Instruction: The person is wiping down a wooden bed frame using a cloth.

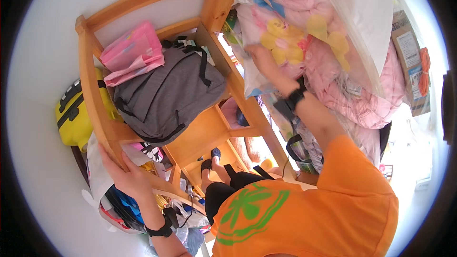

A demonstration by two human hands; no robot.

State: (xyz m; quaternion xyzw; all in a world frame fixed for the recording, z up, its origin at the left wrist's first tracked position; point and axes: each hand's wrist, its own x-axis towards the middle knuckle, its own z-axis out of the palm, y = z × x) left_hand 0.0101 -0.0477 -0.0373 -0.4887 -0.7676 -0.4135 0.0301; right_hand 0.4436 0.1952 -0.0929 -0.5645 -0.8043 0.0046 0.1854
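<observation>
My left hand (129, 179) is wrapped around the wooden post (97, 109) of a light wooden frame. A grey backpack (166, 93) lies on the frame just beyond that hand, with a pink plastic packet (135, 50) resting against its top left. Reaching forward, my right hand (261, 61) is closed at the left edge of a big clear plastic storage bag (352, 9). Printed flowers and a yellow bear decorate this bag, and pink quilted bedding (362, 97) fills it. The right fingertips are partly hidden against the plastic.
A yellow bag (76, 114) sits by the wall left of the frame. Lower left are bags and bundled items (121, 204). A cardboard box (410, 62) with orange cord (424, 72) stands far right. Below, my feet (212, 159) stand on a wooden surface (204, 133).
</observation>
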